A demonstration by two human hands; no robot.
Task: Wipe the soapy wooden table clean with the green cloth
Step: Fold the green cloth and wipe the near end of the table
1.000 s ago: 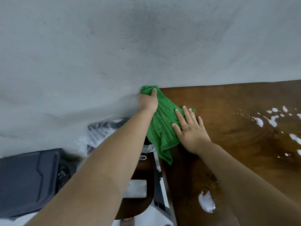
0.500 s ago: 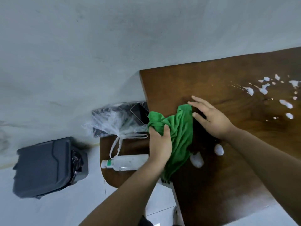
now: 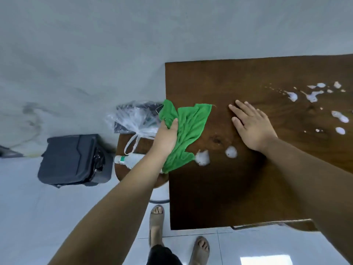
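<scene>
My left hand [image 3: 166,135] grips the green cloth [image 3: 188,131], fingers pinching a bunched fold at the table's [image 3: 219,197] left edge; part of the cloth hangs past that edge. My right hand [image 3: 252,127] lies flat on the wood, fingers slightly spread. Two foam blobs [image 3: 202,157] sit just beside the cloth; more foam [image 3: 313,95] lies far right. Below the edge, a stool [image 3: 122,142] holds a plastic bag [image 3: 133,119] and bottle [image 3: 129,159]; a dark bin [image 3: 72,159] stands nearby.
</scene>
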